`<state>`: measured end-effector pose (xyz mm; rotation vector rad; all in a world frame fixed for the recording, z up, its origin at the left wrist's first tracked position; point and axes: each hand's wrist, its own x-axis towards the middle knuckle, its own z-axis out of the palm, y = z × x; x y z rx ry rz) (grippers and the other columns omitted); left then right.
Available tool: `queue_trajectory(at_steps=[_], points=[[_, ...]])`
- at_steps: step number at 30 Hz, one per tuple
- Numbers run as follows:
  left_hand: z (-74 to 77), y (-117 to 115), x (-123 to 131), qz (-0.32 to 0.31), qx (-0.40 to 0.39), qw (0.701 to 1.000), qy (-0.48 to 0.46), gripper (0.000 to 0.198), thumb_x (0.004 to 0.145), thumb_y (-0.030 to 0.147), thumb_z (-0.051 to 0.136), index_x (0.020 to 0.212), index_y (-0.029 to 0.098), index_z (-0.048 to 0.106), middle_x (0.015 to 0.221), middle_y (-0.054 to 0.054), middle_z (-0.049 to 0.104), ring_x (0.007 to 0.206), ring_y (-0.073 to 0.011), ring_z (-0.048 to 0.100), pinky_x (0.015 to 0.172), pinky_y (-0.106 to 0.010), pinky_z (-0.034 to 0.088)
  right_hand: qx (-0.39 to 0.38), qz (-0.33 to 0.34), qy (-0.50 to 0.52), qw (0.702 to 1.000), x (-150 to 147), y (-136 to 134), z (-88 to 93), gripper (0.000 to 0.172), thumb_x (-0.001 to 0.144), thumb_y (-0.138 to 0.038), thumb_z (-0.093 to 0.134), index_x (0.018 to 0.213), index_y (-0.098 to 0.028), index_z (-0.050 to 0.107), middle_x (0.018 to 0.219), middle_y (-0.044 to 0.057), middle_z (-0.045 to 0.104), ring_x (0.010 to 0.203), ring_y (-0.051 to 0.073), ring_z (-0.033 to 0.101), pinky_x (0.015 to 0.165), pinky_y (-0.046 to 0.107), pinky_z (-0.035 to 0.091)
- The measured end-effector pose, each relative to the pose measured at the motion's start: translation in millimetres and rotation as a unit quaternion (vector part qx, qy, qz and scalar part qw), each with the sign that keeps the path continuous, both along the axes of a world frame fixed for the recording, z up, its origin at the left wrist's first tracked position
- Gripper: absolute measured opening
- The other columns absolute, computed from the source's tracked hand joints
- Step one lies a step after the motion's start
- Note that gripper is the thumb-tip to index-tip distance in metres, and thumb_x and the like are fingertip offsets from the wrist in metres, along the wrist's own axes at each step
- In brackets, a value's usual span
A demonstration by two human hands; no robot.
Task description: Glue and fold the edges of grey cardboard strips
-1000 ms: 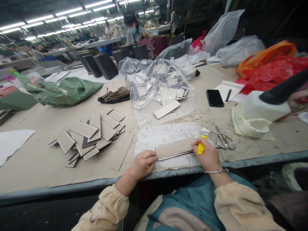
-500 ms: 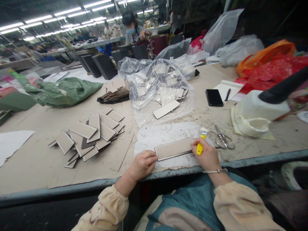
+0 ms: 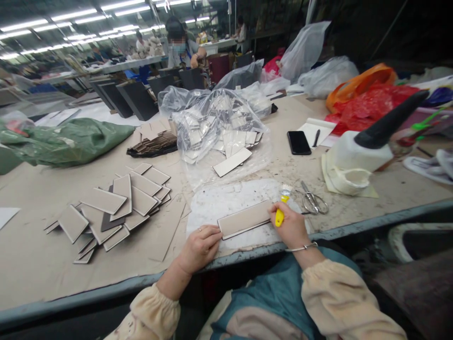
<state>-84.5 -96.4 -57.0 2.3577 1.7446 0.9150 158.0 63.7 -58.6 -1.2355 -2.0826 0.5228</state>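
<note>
A long beige card strip [image 3: 244, 218] lies on a glue-stained white sheet [image 3: 230, 200] at the table's near edge. My left hand [image 3: 198, 245] rests curled at the strip's left end, fingertips touching it. My right hand [image 3: 290, 226] is at the strip's right end, closed round a yellow-handled brush [image 3: 281, 211] whose bristles point away from me. A spread pile of similar beige cards [image 3: 116, 203] lies to the left.
Scissors [image 3: 311, 202] lie right of the brush. A white glue container [image 3: 348, 163] with a black handle, a black phone [image 3: 299, 142] and a clear bag of cards [image 3: 215, 125] sit farther back. Green, red and orange bags line the table. A person works at a far bench.
The view has shifted, so everything sits further left in frame. Both hands stay at the ends of the strip, with no visible change in grip.
</note>
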Motion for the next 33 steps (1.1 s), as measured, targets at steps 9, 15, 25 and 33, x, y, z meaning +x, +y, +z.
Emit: queue_trajectory(at_steps=[9, 15, 25, 33], points=[[2.6, 0.6, 0.6, 0.002, -0.014, 1.0, 0.002, 0.025, 0.083, 0.011, 0.051, 0.103, 0.019, 0.063, 0.101, -0.01, 0.063, 0.094, -0.0192, 0.06, 0.083, -0.035, 0.053, 0.011, 0.01, -0.013, 1.0, -1.1, 0.5, -2.2, 0.012, 0.079, -0.023, 0.049, 0.073, -0.021, 0.059, 0.057, -0.001, 0.059, 0.051, 0.013, 0.056, 0.05, 0.021, 0.037], [1.1, 0.9, -0.4, -0.009, -0.013, 1.0, 0.001, 0.026, 0.082, 0.01, 0.051, 0.104, 0.018, 0.062, 0.109, -0.011, 0.063, 0.102, -0.021, 0.058, 0.089, -0.038, 0.051, 0.015, 0.02, -0.028, 0.999, 0.0, 0.3, -4.5, 0.011, 0.078, -0.02, 0.048, 0.074, -0.021, 0.059, 0.056, -0.001, 0.057, 0.052, 0.013, 0.055, 0.051, 0.021, 0.035], [3.0, 4.2, 2.2, -0.006, -0.01, 1.0, 0.013, 0.025, 0.081, 0.01, 0.05, 0.1, 0.018, 0.064, 0.102, -0.009, 0.066, 0.099, -0.0208, 0.06, 0.088, -0.038, 0.053, 0.014, 0.039, -0.047, 0.998, -0.5, 0.5, -6.3, 0.014, 0.075, -0.012, 0.046, 0.076, -0.021, 0.057, 0.06, -0.001, 0.056, 0.056, 0.014, 0.055, 0.054, 0.022, 0.035], [3.7, 6.4, 4.5, -0.007, -0.008, 1.0, 0.026, 0.023, 0.079, 0.008, 0.048, 0.093, 0.018, 0.063, 0.099, -0.008, 0.066, 0.097, -0.0208, 0.059, 0.089, -0.039, 0.052, 0.062, -0.016, -0.135, 0.989, -0.2, -3.9, 1.4, 0.009, 0.084, -0.024, 0.051, 0.078, -0.021, 0.056, 0.066, 0.002, 0.058, 0.063, 0.016, 0.053, 0.057, 0.025, 0.033]])
